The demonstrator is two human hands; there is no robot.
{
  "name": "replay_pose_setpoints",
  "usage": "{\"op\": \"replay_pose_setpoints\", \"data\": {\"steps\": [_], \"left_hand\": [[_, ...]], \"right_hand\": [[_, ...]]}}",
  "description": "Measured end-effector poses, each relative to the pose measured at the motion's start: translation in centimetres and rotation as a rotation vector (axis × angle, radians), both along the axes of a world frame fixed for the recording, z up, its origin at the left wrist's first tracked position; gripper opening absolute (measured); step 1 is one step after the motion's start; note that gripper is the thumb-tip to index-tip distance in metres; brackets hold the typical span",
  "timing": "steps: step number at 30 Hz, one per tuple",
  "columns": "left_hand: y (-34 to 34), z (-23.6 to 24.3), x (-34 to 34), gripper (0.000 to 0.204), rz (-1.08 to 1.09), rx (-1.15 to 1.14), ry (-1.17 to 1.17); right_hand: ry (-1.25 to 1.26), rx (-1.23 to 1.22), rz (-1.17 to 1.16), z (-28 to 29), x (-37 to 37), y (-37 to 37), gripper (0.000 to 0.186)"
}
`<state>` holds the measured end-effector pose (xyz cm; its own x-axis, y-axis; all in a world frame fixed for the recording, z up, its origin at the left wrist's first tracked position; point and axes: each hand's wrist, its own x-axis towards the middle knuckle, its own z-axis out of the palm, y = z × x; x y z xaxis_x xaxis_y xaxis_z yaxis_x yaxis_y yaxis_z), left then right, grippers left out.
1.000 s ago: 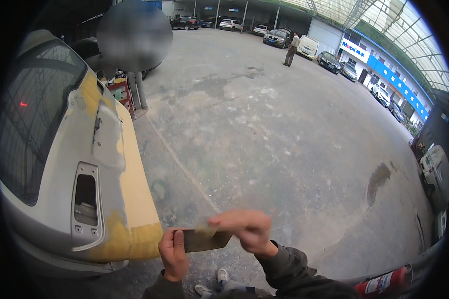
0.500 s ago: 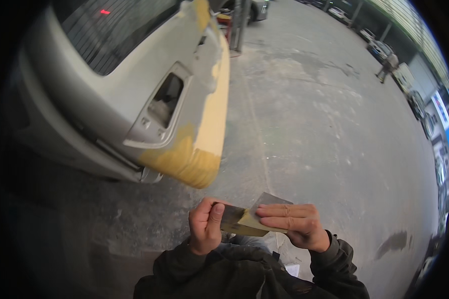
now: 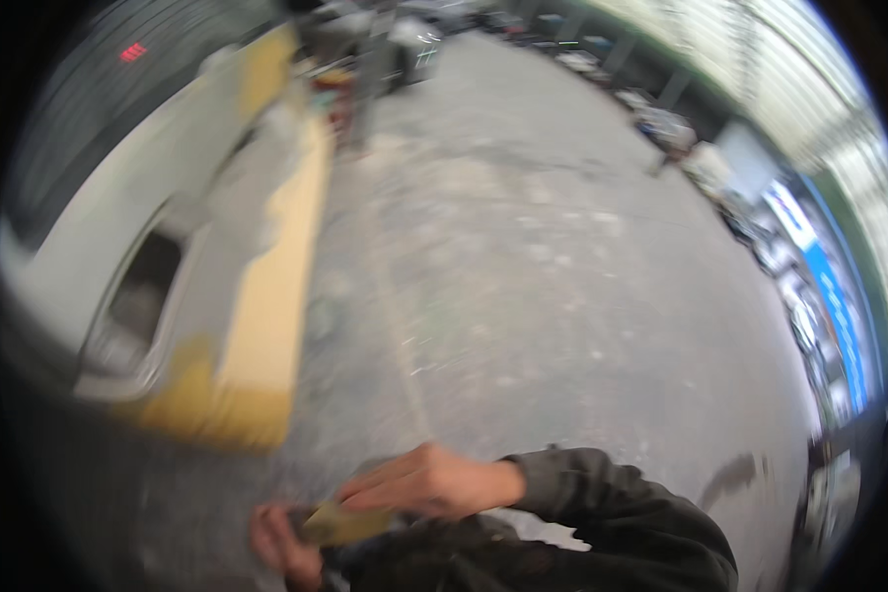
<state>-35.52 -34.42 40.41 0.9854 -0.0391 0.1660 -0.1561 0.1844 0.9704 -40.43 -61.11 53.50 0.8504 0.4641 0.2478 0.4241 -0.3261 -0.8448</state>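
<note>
My left hand [image 3: 284,546] is closed round the end of a flat putty scraper, blurred by motion and partly hidden at the lower edge. My right hand [image 3: 429,481] reaches across from the right, fingers stretched together over a second thin scraper, mostly hidden beneath them. Between the hands shows a yellowish, putty-smeared blade [image 3: 350,526]; the blur hides which scraper it belongs to. Ahead to the left stands a silver vehicle panel [image 3: 99,252] with a recessed opening. Pale yellow filler [image 3: 271,296] runs along its right edge, with darker yellow patches at the lower corner.
Grey concrete floor [image 3: 523,306] stretches ahead and right, dusty and stained. A post [image 3: 367,84] rises beyond the panel, beside a red object [image 3: 337,104]. Parked cars [image 3: 666,128] line the far right side, near a blue-and-white sign [image 3: 829,286].
The view has swung right, so the panel sits further left and lower. Both hands have shifted left and down in the picture, still together with the scrapers.
</note>
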Motion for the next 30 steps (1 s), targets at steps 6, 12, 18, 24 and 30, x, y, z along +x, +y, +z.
{"op": "replay_pose_setpoints", "data": {"steps": [6, 12, 18, 24, 30], "left_hand": [[-8.1, 5.0, -0.5, 0.042, 0.12, 0.195, -0.119], [-7.9, -0.5, 3.3, 0.048, 0.181, 0.273, -0.198], [-6.7, -11.7, 5.3, 0.048, 0.244, 0.339, -0.331], [-7.5, -25.1, 6.8, 0.045, 0.456, -0.022, -0.257], [-9.6, -34.2, 6.7, 0.035, 0.638, 0.039, -0.266]], "right_hand": [[-0.108, 0.084, -0.01, -0.8, 0.1, -6.5, 0.034], [-0.251, 0.097, -0.061, -5.7, 3.4, -8.1, 0.03], [-0.261, 0.077, 0.056, -18.3, 7.2, -7.7, 0.03], [-0.222, -0.068, 0.295, -31.0, 10.1, -10.7, 0.034], [-0.26, 0.035, -0.265, -38.9, 11.6, -14.0, 0.031]]}}
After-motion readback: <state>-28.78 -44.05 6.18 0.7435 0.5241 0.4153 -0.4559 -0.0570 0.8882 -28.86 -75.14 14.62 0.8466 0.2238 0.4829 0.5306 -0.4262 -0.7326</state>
